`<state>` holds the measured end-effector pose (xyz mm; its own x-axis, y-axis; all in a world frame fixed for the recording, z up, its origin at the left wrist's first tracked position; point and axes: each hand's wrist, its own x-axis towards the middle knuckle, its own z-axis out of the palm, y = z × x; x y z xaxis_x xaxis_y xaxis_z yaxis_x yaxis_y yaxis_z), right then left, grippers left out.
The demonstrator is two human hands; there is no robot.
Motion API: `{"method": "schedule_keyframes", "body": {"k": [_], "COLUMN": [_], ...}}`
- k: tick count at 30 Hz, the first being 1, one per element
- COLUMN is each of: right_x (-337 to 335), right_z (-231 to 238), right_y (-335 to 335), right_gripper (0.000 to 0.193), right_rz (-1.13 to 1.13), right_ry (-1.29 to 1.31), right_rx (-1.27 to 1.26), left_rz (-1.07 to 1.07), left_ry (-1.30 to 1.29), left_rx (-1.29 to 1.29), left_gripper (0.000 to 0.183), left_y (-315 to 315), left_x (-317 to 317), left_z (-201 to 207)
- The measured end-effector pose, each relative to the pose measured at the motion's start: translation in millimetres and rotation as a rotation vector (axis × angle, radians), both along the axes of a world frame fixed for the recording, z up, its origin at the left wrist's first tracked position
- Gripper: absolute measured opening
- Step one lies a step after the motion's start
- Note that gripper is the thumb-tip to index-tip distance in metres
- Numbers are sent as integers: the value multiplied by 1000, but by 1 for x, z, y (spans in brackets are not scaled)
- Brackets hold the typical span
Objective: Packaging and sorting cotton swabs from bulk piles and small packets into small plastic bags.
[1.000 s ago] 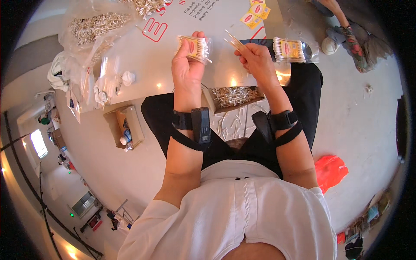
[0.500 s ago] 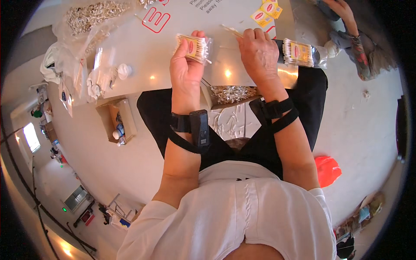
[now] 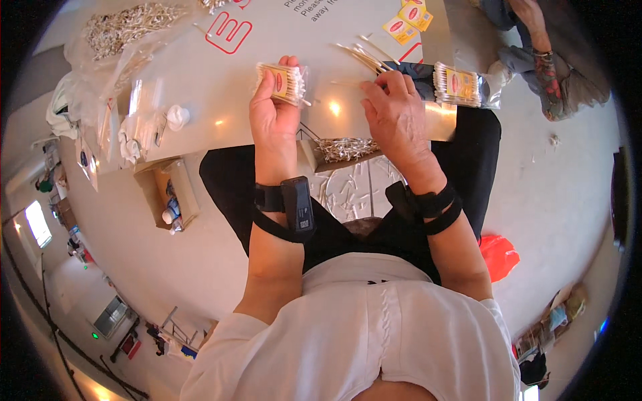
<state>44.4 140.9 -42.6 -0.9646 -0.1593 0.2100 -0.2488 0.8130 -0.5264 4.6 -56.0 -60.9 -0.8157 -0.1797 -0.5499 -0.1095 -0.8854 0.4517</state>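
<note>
My left hand (image 3: pixel 275 110) is closed around a small clear pack of cotton swabs (image 3: pixel 281 83) with a yellow card label, thumb across its front. To its right, above the table's near edge, my right hand (image 3: pixel 396 113) has its fingers curled. A single thin cotton swab (image 3: pixel 345 83) sticks out leftward from its fingertips. Just beyond that hand, several loose cotton swabs (image 3: pixel 364 56) lie on the tabletop. A second labelled pack of cotton swabs (image 3: pixel 457 85) rests at the right, beside my right hand.
Yellow label cards (image 3: pixel 409 23) lie at the table's far right. A big plastic bag of swabs (image 3: pixel 127 30) and clear empty packets (image 3: pixel 134 110) are on the left. Below the edge stand a box of swabs (image 3: pixel 344 150) and a cardboard box (image 3: pixel 167 194). Another person's arm (image 3: pixel 540 50) is far right.
My right hand has drawn back toward me from the loose swabs, which now lie uncovered beyond it, and one swab shows at its fingertips. The left hand keeps its pack.
</note>
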Motion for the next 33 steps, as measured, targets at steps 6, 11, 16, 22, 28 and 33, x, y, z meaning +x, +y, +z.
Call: {"method": "schedule_keyframes", "body": {"k": [6, 11, 16, 22, 28, 33], "right_x": [-12, -6, -5, -17, -45, -42], "right_z": [0, -3, -4, -13, -19, -16], "right_y": [-3, -9, -10, -3, 6, 6], "right_gripper": [33, 36, 29, 16, 7, 7], "right_rz": [-128, -81, -83, -190, -149, -221], "right_ry": [164, 84, 116, 208, 167, 125], "right_rx": [-1, 43, -10, -143, -44, -292], "left_rz": [-14, -27, -38, -54, -38, -52], "left_ry": [-5, 17, 82, 103, 57, 76], "left_rx": [61, 80, 118, 150, 84, 59], "left_gripper": [37, 39, 38, 37, 37, 36], "left_y": [0, -3, -3, -6, -1, -2], "left_x": [0, 1, 1, 2, -1, -1], "left_z": [1, -2, -3, -4, -5, -6]}}
